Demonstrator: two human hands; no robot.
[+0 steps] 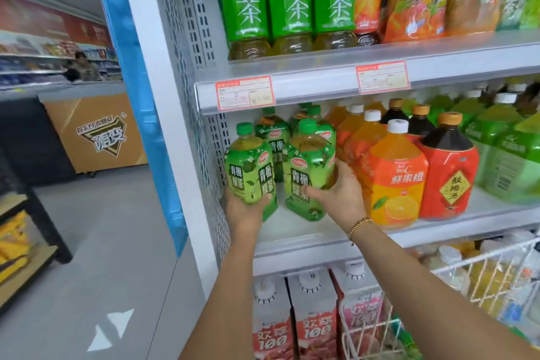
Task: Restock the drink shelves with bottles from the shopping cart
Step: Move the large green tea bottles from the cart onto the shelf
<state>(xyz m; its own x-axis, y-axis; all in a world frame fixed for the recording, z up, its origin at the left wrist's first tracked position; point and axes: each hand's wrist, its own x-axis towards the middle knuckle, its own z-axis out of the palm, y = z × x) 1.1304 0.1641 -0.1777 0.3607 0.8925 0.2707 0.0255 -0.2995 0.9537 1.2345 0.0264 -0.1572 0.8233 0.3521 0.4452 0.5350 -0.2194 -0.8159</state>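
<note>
Holds one green tea bottle (250,168) in the left grip (245,211), fingers curled round its bottom part. Holds a second green tea bottle (309,175) in the right grip (337,196), thumb on the front, fingers round the side. Both at the left end of the middle shelf (292,244), side by side, close but not touching. Second one upright, bottom on the shelf. First one tipped a little at the front edge; cannot tell if resting there. Just behind, a back row of green tea bottles (273,133). Right beside, orange juice bottles (394,175) and a dark plum drink bottle (450,166). Above, tall green tea bottles (292,0) and a red price tag (245,92). Below, juice cartons (315,327). At the lower right, a wire shopping cart (482,264) with bottles inside. On the right wrist, a gold bead bracelet (360,225).
</note>
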